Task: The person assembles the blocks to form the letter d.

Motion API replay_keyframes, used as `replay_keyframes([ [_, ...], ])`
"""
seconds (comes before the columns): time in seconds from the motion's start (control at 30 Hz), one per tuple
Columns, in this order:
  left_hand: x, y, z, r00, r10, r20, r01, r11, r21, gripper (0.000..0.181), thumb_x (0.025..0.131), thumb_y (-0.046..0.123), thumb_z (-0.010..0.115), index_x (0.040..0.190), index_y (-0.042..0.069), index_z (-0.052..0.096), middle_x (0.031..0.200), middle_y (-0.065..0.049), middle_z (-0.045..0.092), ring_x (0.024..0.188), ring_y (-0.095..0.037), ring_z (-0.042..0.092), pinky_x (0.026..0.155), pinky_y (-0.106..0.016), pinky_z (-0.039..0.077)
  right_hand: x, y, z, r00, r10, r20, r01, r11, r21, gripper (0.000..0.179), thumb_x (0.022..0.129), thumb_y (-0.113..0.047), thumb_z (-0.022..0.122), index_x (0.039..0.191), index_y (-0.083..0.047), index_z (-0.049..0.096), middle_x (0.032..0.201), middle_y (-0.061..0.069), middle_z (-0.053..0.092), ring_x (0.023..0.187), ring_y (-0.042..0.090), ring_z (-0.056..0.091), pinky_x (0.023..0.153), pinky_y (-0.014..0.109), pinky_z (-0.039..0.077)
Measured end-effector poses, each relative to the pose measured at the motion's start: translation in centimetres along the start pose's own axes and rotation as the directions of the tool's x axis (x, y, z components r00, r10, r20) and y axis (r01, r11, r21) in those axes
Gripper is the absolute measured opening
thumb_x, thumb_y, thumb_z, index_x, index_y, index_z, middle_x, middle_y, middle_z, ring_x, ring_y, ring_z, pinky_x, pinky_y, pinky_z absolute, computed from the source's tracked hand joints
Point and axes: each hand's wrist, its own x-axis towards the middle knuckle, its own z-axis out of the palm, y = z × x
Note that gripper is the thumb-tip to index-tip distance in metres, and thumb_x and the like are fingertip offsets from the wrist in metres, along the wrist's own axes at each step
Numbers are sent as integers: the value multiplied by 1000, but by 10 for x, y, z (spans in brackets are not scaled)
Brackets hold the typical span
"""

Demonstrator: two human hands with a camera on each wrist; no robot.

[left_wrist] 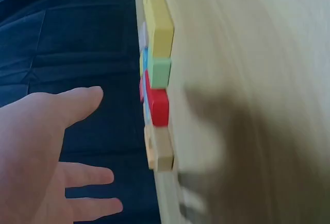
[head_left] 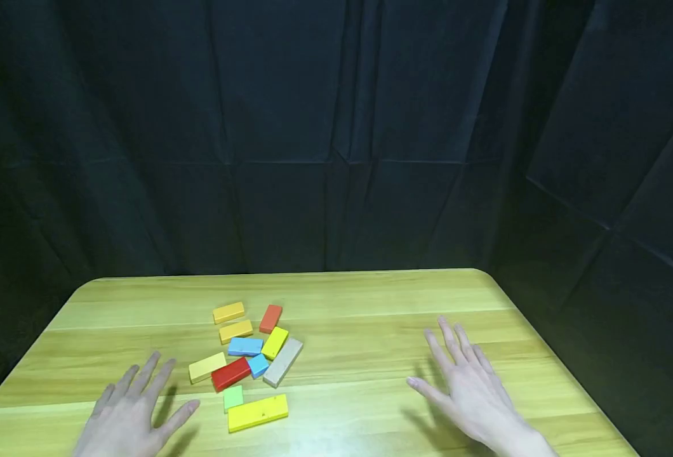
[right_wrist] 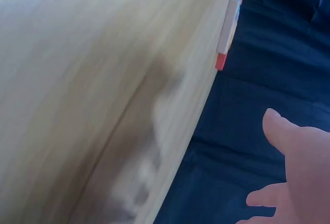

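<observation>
The left hand (head_left: 127,412) and right hand (head_left: 473,390) hover empty, fingers spread, off the desk (head_left: 359,349), judging by their shadows (head_left: 436,416); the blocks (head_left: 230,374) lie between, nearer the left hand, apparently flat for steadiness, loosely clustered; two orange blocks (head_left: 235,331), two blue blocks (head_left: 246,346), two red blocks (head_left: 270,318), three yellow blocks (head_left: 258,413), one green block (head_left: 233,398), one grey block (head_left: 283,362), eleven altogether; dark cloth (head_left: 291,216) hangs beyond.

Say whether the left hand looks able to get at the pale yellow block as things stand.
Probably yes: the left hand is empty, and only bare table shows between it and the pale yellow block; the dark red block sits at the end away from the hand.
</observation>
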Motion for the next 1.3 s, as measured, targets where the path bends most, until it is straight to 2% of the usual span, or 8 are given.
replay_keyframes([
  [0.13,1,9,6,998,57,37,-55,998,-35,93,82,78,56,137,3,56,143,-30,50,120,-53,54,94,-69,46,3,-7,5,1000,-14,2,14,999,51,88,93,-65,55,154,-6,36,164,16,23,147,43,28,112,67,30],
  [0.33,5,19,11,987,94,130,-76,988,-138,85,80,72,65,133,6,60,137,-26,57,118,-45,59,91,-64,51,7,-16,13,998,-42,-40,46,991,123,82,92,-60,61,149,-3,45,152,20,45,134,40,49,104,62,44],
  [0.57,7,30,18,974,45,221,4,975,-220,76,71,63,80,125,11,66,127,-14,65,113,-34,61,93,-61,52,10,-26,20,995,-63,-81,78,976,205,71,90,-52,68,137,-1,57,136,20,61,119,38,62,96,52,53],
  [0.67,6,33,20,973,35,229,25,968,-250,70,70,59,83,121,13,68,122,-9,67,109,-30,62,92,-58,53,12,-31,24,994,-69,-82,85,972,219,63,88,-47,73,130,-1,64,130,17,66,117,35,65,97,49,54],
  [0.93,-2,38,27,987,81,138,-25,931,-365,46,69,41,89,105,19,71,96,12,67,90,-9,62,84,-36,57,16,-43,31,989,-104,-104,128,958,258,47,87,-43,75,116,-5,73,122,13,71,111,30,69,94,45,56],
  [1.1,-3,38,31,987,122,101,-76,923,-376,44,69,38,89,105,20,71,102,10,69,97,-14,65,88,-41,56,18,-49,35,994,-87,-65,104,927,362,49,89,-49,71,114,-6,73,123,11,71,112,29,68,95,45,55],
  [1.2,-1,40,32,986,117,117,-62,916,-398,45,69,36,90,107,19,72,103,9,70,99,-16,65,90,-44,55,20,-53,38,996,-77,-33,84,902,424,54,90,-52,68,117,-6,72,122,10,71,114,28,67,95,46,55],
  [1.3,0,42,32,984,111,139,-44,910,-413,45,69,35,90,107,19,72,98,12,69,94,-12,64,87,-42,55,23,-57,41,998,-66,-21,68,884,462,54,90,-51,69,120,-5,71,121,9,72,114,28,67,96,46,55],
])
